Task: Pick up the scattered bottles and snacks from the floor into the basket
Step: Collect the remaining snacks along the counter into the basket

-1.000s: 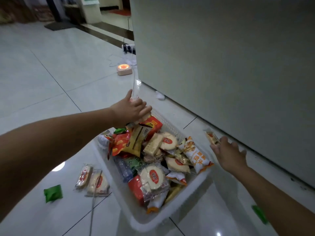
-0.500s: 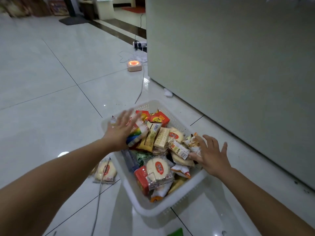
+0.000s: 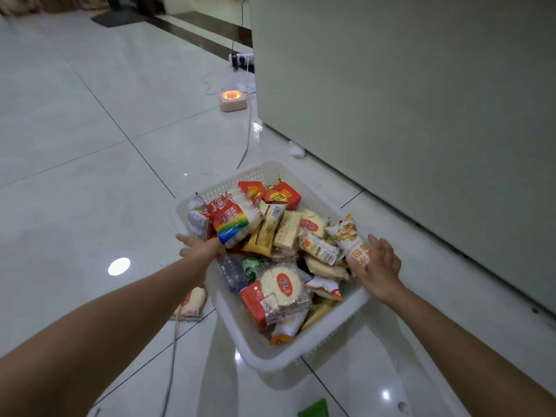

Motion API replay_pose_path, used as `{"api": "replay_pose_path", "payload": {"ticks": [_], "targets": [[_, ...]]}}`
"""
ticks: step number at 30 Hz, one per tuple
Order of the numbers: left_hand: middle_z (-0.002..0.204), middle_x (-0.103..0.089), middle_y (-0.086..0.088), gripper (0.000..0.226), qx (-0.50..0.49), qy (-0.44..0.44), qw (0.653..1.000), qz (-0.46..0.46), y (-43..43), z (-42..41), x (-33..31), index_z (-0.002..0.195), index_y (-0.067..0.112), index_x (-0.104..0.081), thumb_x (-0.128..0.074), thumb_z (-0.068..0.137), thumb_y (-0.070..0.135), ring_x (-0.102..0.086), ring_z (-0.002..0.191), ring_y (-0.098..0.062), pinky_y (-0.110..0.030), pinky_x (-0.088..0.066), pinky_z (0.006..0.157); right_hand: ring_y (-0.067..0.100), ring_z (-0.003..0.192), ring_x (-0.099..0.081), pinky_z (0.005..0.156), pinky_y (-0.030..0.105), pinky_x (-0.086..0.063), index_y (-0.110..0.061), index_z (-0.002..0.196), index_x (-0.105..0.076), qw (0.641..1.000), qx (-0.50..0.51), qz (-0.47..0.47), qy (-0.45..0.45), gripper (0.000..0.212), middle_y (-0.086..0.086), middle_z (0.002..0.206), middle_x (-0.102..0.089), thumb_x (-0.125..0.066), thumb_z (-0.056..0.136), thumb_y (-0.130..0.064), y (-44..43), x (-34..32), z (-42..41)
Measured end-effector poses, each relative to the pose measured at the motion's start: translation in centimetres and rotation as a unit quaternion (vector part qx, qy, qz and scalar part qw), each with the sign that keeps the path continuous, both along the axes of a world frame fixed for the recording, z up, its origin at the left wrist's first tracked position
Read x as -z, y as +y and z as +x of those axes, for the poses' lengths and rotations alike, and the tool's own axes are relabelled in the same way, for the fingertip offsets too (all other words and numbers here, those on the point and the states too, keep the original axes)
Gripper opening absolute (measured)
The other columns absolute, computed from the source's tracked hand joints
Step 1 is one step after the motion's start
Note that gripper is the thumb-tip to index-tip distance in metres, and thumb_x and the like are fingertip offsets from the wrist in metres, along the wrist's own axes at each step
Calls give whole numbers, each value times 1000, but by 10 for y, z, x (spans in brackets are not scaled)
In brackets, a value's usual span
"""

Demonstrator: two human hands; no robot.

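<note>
Green wrapper (image 3: 313, 408) lies on the floor nearest me, short of the white perforated plastic basket (image 3: 264, 355); a round-cracker packet (image 3: 190, 303) sits at its left wall. Left hand (image 3: 200, 249), fingers spread and empty, rests at the left rim. Right hand (image 3: 377, 267) presses loosely on an orange-white snack bag (image 3: 353, 240) inside. The rainbow-striped packet (image 3: 236, 219) farther back rides high on the heap, so I judge it may slide out.

glossy tiled floor (image 3: 90, 182), perforated white plastic basket (image 3: 264, 353), shiny crinkled plastic snack wrappers (image 3: 237, 221).

Both forearms bare, sleeveless as far as visible; left hand (image 3: 201, 247) and right hand (image 3: 379, 267) apparently ringless.
</note>
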State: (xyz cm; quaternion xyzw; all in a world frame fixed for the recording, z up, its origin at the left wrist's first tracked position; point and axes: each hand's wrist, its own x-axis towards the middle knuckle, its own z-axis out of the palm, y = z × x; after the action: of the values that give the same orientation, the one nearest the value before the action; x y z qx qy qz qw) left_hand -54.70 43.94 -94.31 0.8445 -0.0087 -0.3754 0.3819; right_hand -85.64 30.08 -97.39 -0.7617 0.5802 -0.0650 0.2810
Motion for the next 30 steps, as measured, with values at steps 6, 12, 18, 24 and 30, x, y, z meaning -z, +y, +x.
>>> {"api": "replay_pose_path", "payload": {"ticks": [6,12,18,24,30], "targets": [[153,-13,-15,116,25,32,999,-32,-32,1,-3,144,29,27,-55,69,-2,-27,133,-44,-70,-41,89,29,146,5,118,43,-2,-20,150,-7,1000,17,-3,-5,78,11,159,0,-46,91,-52,-37,-2,-1],[147,-26,-16,133,46,68,991,-108,-64,18,10,143,33,27,-61,46,6,-38,128,-40,-58,-45,94,27,147,0,120,42,-5,-18,151,-8,996,65,-54,-1,80,13,159,-4,-46,90,-54,-39,-15,-25],[160,8,-11,86,129,-202,971,-11,-59,13,-14,151,10,7,-46,95,48,5,147,-29,-48,-8,119,23,147,-5,119,46,-9,-20,151,-8,990,80,-79,82,78,9,159,-8,-41,90,-56,-14,-20,-115],[159,7,-14,76,210,-407,889,10,-36,42,-31,151,7,3,-31,98,50,6,147,-29,-47,-2,117,27,146,-12,116,52,-13,-19,151,-13,975,159,-59,145,92,11,158,-15,-27,79,-76,33,-18,-219],[160,7,-9,72,253,-514,814,-100,-58,7,-48,152,12,3,-21,98,54,7,147,-26,-44,1,117,28,145,-15,115,52,-11,-19,150,-17,961,221,-39,163,108,13,157,-18,-12,61,-81,86,-5,-278]]}}
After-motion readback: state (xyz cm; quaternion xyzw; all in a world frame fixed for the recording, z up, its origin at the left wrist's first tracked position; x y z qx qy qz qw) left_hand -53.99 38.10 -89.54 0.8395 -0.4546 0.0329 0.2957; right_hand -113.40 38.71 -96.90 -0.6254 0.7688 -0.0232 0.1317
